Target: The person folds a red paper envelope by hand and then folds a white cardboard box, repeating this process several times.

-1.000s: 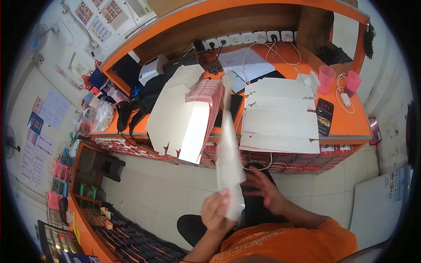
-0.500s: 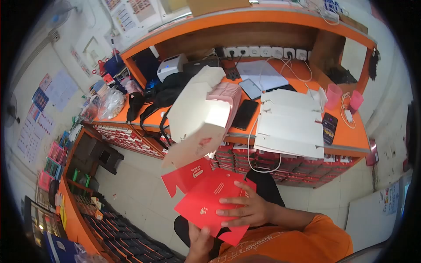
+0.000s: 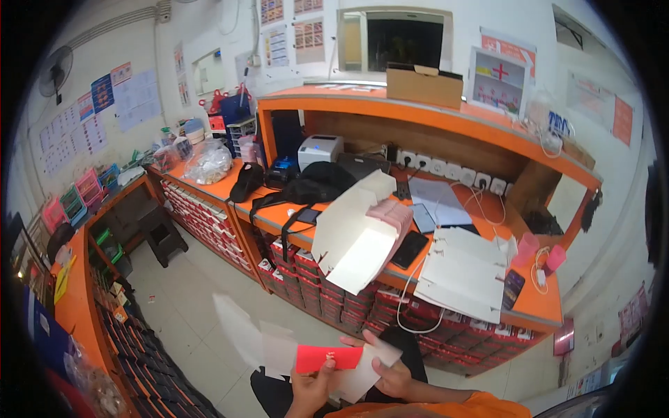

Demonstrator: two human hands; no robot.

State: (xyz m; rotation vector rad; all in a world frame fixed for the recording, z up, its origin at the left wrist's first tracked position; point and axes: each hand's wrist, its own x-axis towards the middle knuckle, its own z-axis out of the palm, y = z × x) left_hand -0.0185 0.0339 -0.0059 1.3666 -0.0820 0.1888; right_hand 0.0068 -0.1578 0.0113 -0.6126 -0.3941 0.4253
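Observation:
Low in the head view, my left hand (image 3: 311, 387) grips the left part of a cut card sheet, its thumb pressed on a red panel (image 3: 341, 357). My right hand (image 3: 389, 369) holds the sheet's right part, with its thumb over a white flap. The sheet's pale inner side (image 3: 279, 348) spreads out to the left, blurred at its far end. Beyond my hands, an opened white carton holding pink folded pieces (image 3: 387, 216) leans at the counter's front edge. A stack of flat white card (image 3: 463, 272) lies to its right.
The orange counter (image 3: 529, 306) carries a black phone (image 3: 410, 249), a white label printer (image 3: 320, 150), a black bag (image 3: 317, 184) and pink cups (image 3: 526, 249). A white cable hangs over its front edge. Packed red boxes (image 3: 334, 292) fill the shelves below. A dark stool (image 3: 162, 233) stands at the left.
The view has tilted up and turned. The red sheet has been turned and folded, so its pale side now shows. Both hands have shifted along it.

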